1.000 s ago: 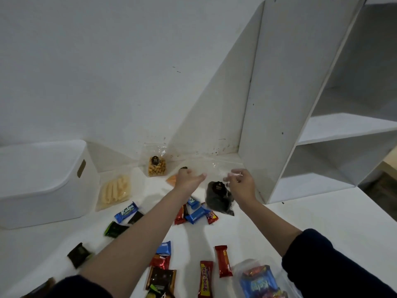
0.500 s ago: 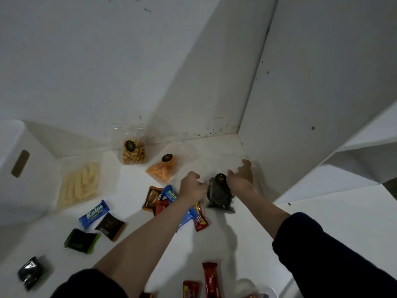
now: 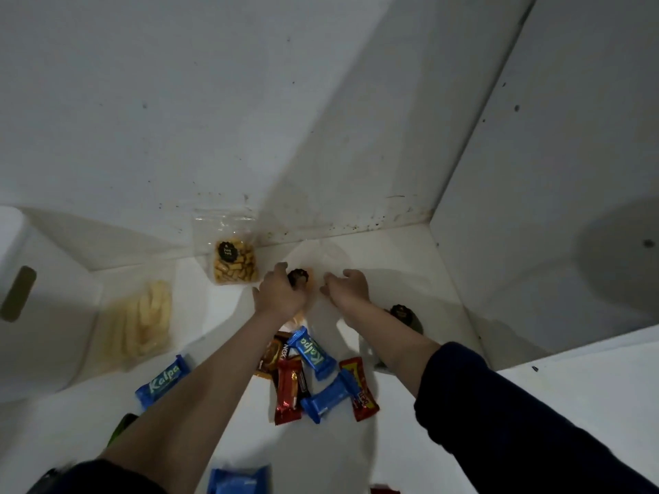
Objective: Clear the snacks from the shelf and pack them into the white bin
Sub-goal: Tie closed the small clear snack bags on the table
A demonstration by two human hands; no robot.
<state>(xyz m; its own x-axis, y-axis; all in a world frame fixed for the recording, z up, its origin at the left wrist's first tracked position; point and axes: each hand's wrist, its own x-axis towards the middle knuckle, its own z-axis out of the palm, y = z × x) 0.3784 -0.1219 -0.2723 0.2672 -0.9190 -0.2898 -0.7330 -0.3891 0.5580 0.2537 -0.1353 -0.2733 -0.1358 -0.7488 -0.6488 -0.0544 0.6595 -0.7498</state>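
A clear bag of orange snacks with a black label lies on the white surface near the back wall. My left hand is closed over its body and hides most of it. My right hand has its fingers curled on the bag's clear plastic top. A dark snack bag lies just right of my right forearm, partly hidden by it. The white bin, with its slot handle, stands at the far left. The white shelf unit's side panel rises on the right.
A clear bag of brown nuggets leans on the wall and a bag of pale yellow sticks lies by the bin. Blue Kalpa bars, red bars and a brown wrapper are scattered between my arms. A blue pack lies at the bottom edge.
Both hands let go of the dark snack bag, which now lies on the surface at the right. They moved back and left onto the orange snack bag. The camera moved closer and tilted down.
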